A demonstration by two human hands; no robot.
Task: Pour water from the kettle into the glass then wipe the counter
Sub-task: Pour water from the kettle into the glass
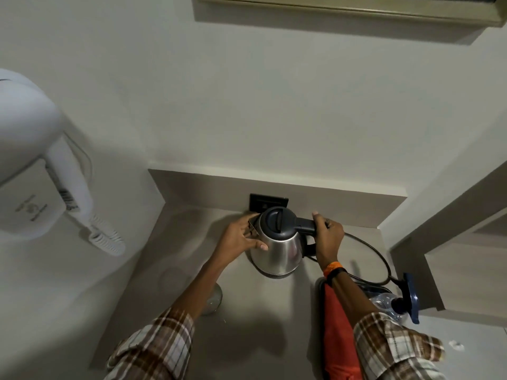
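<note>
Your plaid sleeves (153, 349) are filling the bottom of the frame, brown and cream checks cuffed near the elbows. Beside your right forearm, an orange cloth (338, 335) is lying in soft folds at the lower right of the grey counter (247, 338).

No brand is reading clearly anywhere; the white hair dryer (30, 149) at the left edge is carrying a barcode sticker and a faint emblem on its wall cradle, both too blurred to make out, and its coiled cord is hanging below.

Your right hand (327, 237) is wrapping fully around the dark plastic handle of the electric kettle (277, 248), thumb lying along the top. Your left hand (241, 234) is half open, fingers spread, thumb and fingertips touching the brushed steel body on the spout side. That kettle is standing upright at the centre of the frame, rounded and shiny, with a dark domed lid, just in front of a black wall socket (269, 201).

At lower centre, the clear glass (214, 298) is sitting on the counter, partly hidden under your left forearm. A black power cord (378, 253) is looping to the right toward a clear plastic bottle (386, 304).
</note>
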